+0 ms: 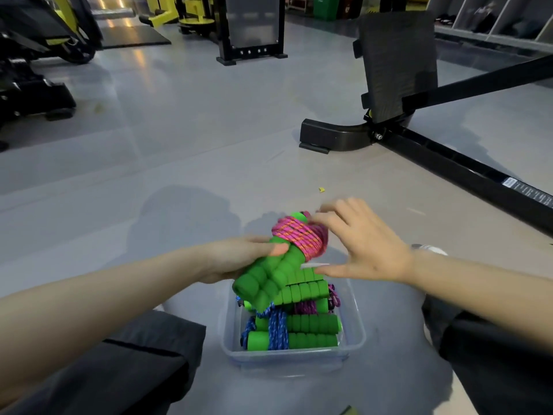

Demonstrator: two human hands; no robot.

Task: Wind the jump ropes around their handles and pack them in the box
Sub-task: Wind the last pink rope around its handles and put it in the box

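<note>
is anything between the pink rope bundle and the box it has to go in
Nothing visible blocks it. The pink rope bundle, gripped by the left hand, hangs right above the open box. The box already holds wound ropes, stacked high at the far end.

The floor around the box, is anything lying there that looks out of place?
Only a small yellow scrap on the grey floor beyond the hands, apart from the clear box. It looks like stray litter; otherwise nothing stands out.
</note>
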